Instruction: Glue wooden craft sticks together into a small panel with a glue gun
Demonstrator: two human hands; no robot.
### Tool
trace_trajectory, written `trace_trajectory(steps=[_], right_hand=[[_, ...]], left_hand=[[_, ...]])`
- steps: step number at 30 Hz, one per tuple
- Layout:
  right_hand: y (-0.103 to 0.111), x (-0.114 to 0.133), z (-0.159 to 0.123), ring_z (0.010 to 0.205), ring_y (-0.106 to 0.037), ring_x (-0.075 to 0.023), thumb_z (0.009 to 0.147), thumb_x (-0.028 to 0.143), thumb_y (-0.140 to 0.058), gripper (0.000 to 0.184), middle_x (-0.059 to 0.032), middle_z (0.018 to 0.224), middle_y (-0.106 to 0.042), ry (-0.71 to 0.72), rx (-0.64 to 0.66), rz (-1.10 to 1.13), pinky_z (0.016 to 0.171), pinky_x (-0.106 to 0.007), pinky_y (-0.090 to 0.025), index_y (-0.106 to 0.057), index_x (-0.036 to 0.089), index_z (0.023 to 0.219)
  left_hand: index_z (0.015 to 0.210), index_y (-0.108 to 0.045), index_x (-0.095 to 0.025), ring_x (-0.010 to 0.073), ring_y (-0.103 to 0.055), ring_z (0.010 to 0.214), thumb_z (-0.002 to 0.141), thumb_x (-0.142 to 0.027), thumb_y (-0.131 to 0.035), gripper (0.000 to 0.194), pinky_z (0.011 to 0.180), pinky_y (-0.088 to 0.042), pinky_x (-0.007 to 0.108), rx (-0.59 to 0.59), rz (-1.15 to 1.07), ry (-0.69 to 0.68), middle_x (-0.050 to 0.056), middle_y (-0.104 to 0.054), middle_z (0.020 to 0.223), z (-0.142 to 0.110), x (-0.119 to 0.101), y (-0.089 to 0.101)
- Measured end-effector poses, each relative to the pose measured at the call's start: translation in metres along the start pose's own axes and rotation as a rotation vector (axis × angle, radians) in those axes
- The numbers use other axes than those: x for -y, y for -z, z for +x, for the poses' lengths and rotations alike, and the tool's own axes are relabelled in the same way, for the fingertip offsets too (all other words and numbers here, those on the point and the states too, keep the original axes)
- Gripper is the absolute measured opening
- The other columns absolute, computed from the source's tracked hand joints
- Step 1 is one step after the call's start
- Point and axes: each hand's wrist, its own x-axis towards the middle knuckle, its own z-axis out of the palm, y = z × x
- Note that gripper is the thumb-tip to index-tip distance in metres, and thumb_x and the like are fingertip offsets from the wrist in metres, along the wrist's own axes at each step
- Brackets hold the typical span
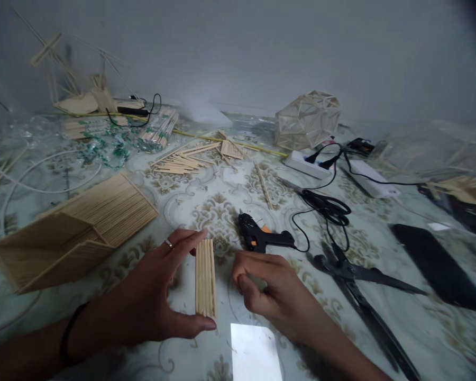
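Observation:
My left hand (pixel 154 288) holds a small flat panel of wooden sticks (pixel 204 278) by its two ends, thumb at the near end and fingers at the far end. To the right of the panel, my right hand (pixel 265 291) is closed with curled fingers; whether anything is inside it I cannot make out. A black glue gun (pixel 262 235) with an orange trigger lies just beyond the right hand. Left of my left hand rests a box-like piece built of sticks (pixel 79 233), open on one side.
Black scissors (pixel 353 272) and a dark phone (pixel 436 264) lie at the right. Behind the glue gun are a coiled cord (pixel 327 206) and a white power strip (pixel 307 164). Loose sticks (pixel 182 161), wrapped stick bundles (pixel 158 128) and a stick-framed polyhedron (pixel 307 121) sit farther back.

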Motion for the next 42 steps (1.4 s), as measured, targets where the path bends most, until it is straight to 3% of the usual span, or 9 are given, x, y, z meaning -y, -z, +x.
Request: trace_trajectory(steps=[3,6,11,12,15,18,24,35,42], right_hand=[[0.002,-0.001,0.0,0.057,-0.047,-0.0131,0.101,0.017,-0.056,0.033,0.0061,0.065,-0.047,-0.015,-0.005,-0.004,0.055,-0.026,-0.038,-0.043,0.026,0.072],[0.003,-0.001,0.0,0.065,-0.059,-0.0135,0.107,0.018,-0.056,0.031,0.0039,0.071,-0.061,-0.022,-0.031,-0.007,0.063,-0.025,-0.046,-0.054,0.025,0.076],[0.004,-0.001,-0.003,0.08,-0.07,-0.0148,0.105,0.014,-0.065,0.014,0.0013,0.09,-0.074,-0.069,-0.055,0.014,0.078,-0.026,-0.056,-0.071,0.026,0.103],[0.004,-0.002,-0.005,0.083,-0.071,-0.0148,0.103,0.014,-0.069,0.018,0.0011,0.096,-0.075,-0.079,-0.051,0.041,0.081,-0.026,-0.058,-0.073,0.027,0.114],[0.004,-0.007,-0.01,0.102,-0.074,-0.0179,0.098,0.032,-0.088,0.059,-0.0013,0.128,-0.077,-0.063,0.02,0.162,0.097,-0.032,-0.061,-0.063,0.039,0.151],[0.003,-0.012,-0.013,0.12,-0.073,-0.0231,0.08,0.056,-0.101,0.104,-0.0016,0.15,-0.071,-0.066,0.102,0.213,0.107,-0.038,-0.06,-0.045,0.051,0.167],[-0.002,-0.015,-0.016,0.121,-0.073,-0.0267,0.074,0.052,-0.106,0.117,-0.0051,0.146,-0.073,-0.132,0.099,0.181,0.109,-0.043,-0.059,-0.04,0.046,0.171],[-0.005,-0.005,-0.011,0.111,-0.072,-0.0242,0.069,0.033,-0.108,0.108,-0.0015,0.14,-0.072,-0.106,0.09,0.141,0.1,-0.039,-0.061,-0.047,0.041,0.158],[-0.006,0.001,-0.011,0.11,-0.071,-0.0259,0.062,0.023,-0.104,0.108,-0.0007,0.133,-0.071,-0.069,0.05,0.12,0.097,-0.039,-0.061,-0.047,0.039,0.152]], left_hand=[[0.165,-0.037,-0.028,0.0424,-0.06,0.151,0.076,-0.038,-0.097,0.108,0.124,-0.056,0.058,-0.008,0.007,-0.016,0.015,-0.055,0.164,0.001,-0.002,0.001],[0.16,-0.04,-0.03,0.038,-0.066,0.142,0.072,-0.039,-0.101,0.107,0.119,-0.061,0.055,-0.034,0.023,-0.051,0.013,-0.058,0.156,0.001,-0.003,0.0],[0.155,-0.04,-0.033,0.0357,-0.068,0.134,0.065,-0.046,-0.106,0.113,0.112,-0.063,0.052,-0.067,0.023,-0.07,0.011,-0.058,0.148,0.001,0.0,-0.001],[0.154,-0.04,-0.033,0.0356,-0.068,0.133,0.064,-0.048,-0.107,0.113,0.111,-0.064,0.052,-0.071,0.014,-0.074,0.01,-0.058,0.147,0.001,0.0,-0.001],[0.154,-0.042,-0.034,0.0349,-0.068,0.131,0.063,-0.054,-0.107,0.114,0.11,-0.063,0.052,-0.085,-0.029,-0.089,0.009,-0.059,0.145,0.002,0.0,0.0],[0.155,-0.044,-0.037,0.034,-0.068,0.133,0.063,-0.058,-0.107,0.113,0.112,-0.063,0.051,-0.073,-0.075,-0.112,0.007,-0.061,0.147,0.005,-0.001,0.002],[0.157,-0.043,-0.038,0.0345,-0.07,0.138,0.066,-0.057,-0.107,0.113,0.113,-0.062,0.05,-0.046,-0.106,-0.119,0.007,-0.067,0.153,0.007,-0.001,0.003],[0.16,-0.04,-0.04,0.0374,-0.072,0.136,0.059,-0.066,-0.106,0.124,0.115,-0.06,0.057,-0.064,-0.081,-0.135,0.009,-0.07,0.154,0.005,0.004,-0.002],[0.162,-0.035,-0.041,0.0404,-0.072,0.135,0.061,-0.063,-0.106,0.126,0.115,-0.06,0.062,-0.07,-0.056,-0.135,0.01,-0.069,0.153,-0.002,0.006,-0.003]])
